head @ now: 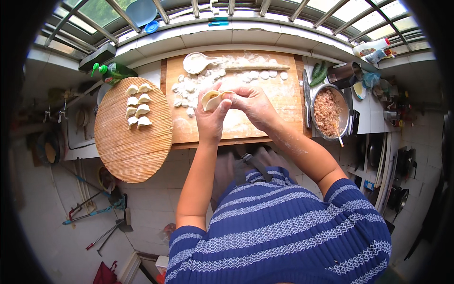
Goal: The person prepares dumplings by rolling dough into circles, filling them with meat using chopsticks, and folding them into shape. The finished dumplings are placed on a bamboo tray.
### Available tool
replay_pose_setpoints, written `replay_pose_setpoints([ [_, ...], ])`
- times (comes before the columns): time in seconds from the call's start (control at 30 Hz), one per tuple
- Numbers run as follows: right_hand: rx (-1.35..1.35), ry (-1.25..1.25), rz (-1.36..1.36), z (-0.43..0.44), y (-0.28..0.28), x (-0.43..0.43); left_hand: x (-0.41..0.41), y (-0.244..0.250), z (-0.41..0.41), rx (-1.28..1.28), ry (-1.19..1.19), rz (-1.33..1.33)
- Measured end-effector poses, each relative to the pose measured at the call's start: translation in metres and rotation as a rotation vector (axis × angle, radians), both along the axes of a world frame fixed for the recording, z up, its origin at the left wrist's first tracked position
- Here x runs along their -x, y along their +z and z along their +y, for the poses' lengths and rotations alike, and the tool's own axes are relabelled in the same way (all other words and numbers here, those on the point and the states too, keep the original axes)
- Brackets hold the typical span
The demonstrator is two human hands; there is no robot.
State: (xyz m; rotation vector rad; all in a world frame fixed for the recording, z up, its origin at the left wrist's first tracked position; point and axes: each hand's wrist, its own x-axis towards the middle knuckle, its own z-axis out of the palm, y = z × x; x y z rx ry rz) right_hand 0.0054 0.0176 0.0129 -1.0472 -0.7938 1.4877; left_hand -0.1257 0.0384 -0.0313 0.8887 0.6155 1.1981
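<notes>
A partly folded dumpling [211, 100] with a bit of filling showing is held between both hands above the floured wooden board [248, 124]. My left hand [209, 122] cups it from below, thumb up against the wrapper. The fingers of my right hand [253, 104] pinch its right edge. Small floured dough pieces [185, 90] lie scattered behind and left of my hands. A rolling pin [257, 67] rests across the back of the board, with flattened dough rounds [264, 75] beside it. A white scoop of flour [195, 63] sits at the board's back left.
Several folded dumplings [143, 109] stand in two columns on a round slatted tray [134, 152] at left. To the right are a knife [306, 99], a metal bowl of minced filling [328, 113] with chopsticks [338, 134], and cucumbers [319, 73]. A green pump bottle [115, 72] stands behind the tray.
</notes>
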Motion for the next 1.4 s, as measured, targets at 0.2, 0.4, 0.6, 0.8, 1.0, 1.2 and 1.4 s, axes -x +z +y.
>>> replay_pose_setpoints([
  [0.2, -0.007, 0.016, -0.129, -0.001, 0.013, -0.008, 0.006, 0.026, 0.02, -0.619, 0.123, 0.606],
  [0.4, 0.018, 0.04, -0.221, 0.002, 0.02, -0.008, 0.012, 0.021, 0.025, -0.662, 0.007, 0.58],
  [0.6, -0.019, -0.074, -0.215, -0.003, -0.005, 0.012, -0.01, 0.03, 0.004, 0.129, 0.081, 0.087],
  [0.8, -0.114, -0.07, -0.355, 0.0, 0.006, 0.03, -0.005, 0.005, -0.001, -0.009, 0.04, 0.048],
  [1.0, -0.179, -0.065, -0.437, 0.006, 0.006, 0.026, 0.007, 0.009, 0.003, -0.092, -0.02, 0.186],
  [1.2, -0.134, 0.021, -0.37, 0.008, 0.01, 0.024, 0.008, 0.024, 0.004, -0.091, 0.052, 0.251],
  [1.4, -0.516, 0.058, -0.768, 0.019, -0.002, 0.018, 0.016, 0.03, -0.002, -0.105, 0.061, 0.371],
])
